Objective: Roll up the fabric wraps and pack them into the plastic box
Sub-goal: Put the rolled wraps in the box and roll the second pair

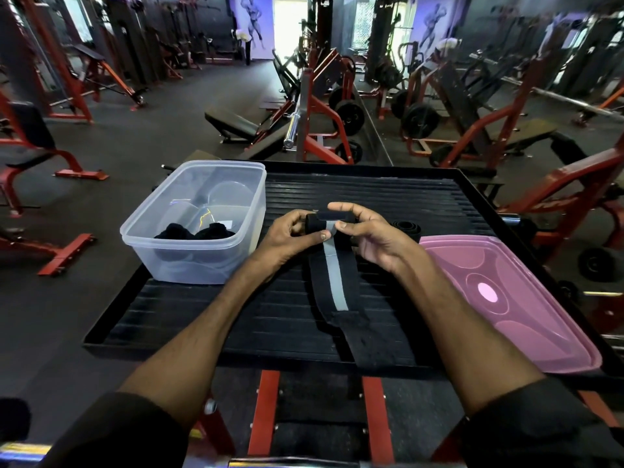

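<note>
A black fabric wrap (pixel 332 282) with a grey stripe lies lengthwise on the black ribbed platform (pixel 189 315). Its far end is curled into a small roll. My left hand (pixel 293 236) pinches the left side of that roll. My right hand (pixel 364 234) grips its right side, fingers over the top. The clear plastic box (pixel 199 224) stands open to the left of my hands, with two black rolled wraps (pixel 196 233) at its near end. Another black wrap (pixel 407 228) lies flat just behind my right hand.
The pink lid (pixel 516 298) rests on the platform's right side. Red frame bars (pixel 266 410) run below the platform's near edge. Gym benches and weight machines (pixel 320 106) fill the floor beyond, with dark floor to the left.
</note>
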